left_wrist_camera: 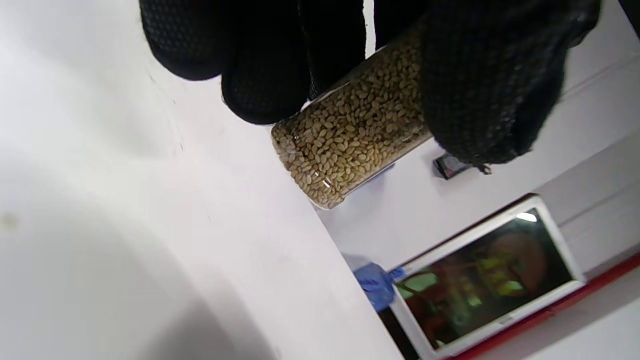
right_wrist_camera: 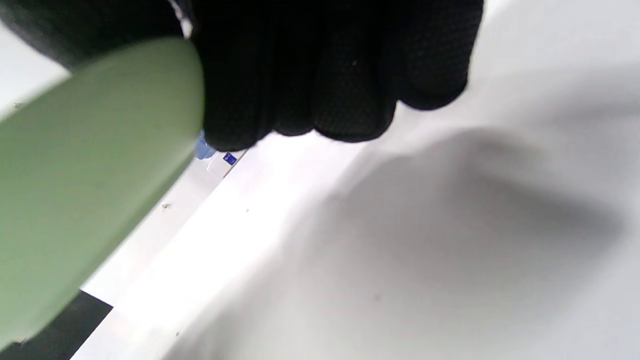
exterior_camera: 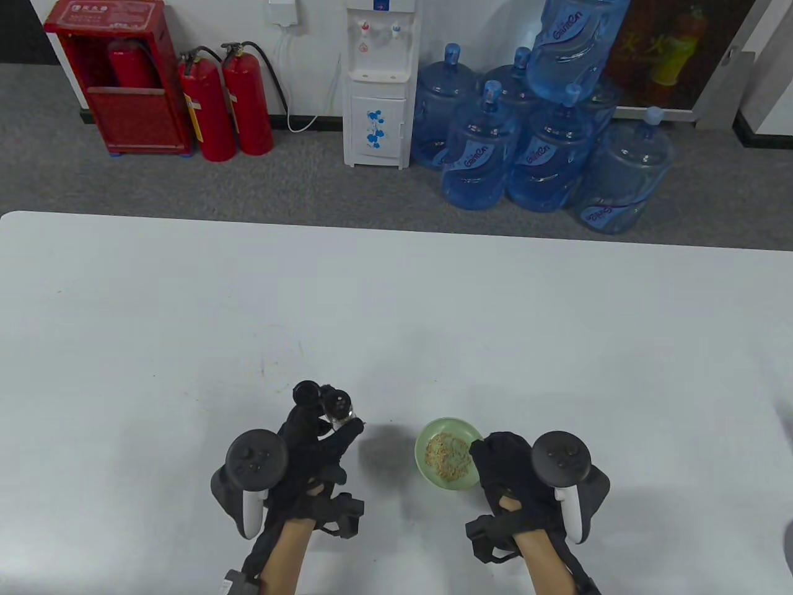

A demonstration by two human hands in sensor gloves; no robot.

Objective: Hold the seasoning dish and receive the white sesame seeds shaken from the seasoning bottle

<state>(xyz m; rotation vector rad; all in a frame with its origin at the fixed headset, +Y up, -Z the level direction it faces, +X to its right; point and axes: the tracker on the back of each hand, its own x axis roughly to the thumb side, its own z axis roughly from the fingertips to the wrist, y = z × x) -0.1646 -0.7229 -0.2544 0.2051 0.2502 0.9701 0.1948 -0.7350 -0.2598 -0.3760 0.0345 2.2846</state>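
Note:
My left hand (exterior_camera: 313, 431) grips a clear seasoning bottle (exterior_camera: 340, 407) with a black cap, held upright above the table. In the left wrist view the bottle (left_wrist_camera: 350, 135) is full of pale sesame seeds, with my gloved fingers (left_wrist_camera: 265, 60) wrapped round it. My right hand (exterior_camera: 505, 471) holds a small green seasoning dish (exterior_camera: 427, 437) by its right rim, lifted off the table. A layer of sesame seeds (exterior_camera: 447, 457) lies in the dish. In the right wrist view the dish's green underside (right_wrist_camera: 85, 175) fills the left, under my fingers (right_wrist_camera: 325, 75).
The white table (exterior_camera: 396, 310) spreads wide beyond both hands. The floor behind it holds water jugs (exterior_camera: 539, 149), a water dispenser (exterior_camera: 379, 87) and red fire extinguishers (exterior_camera: 226, 102).

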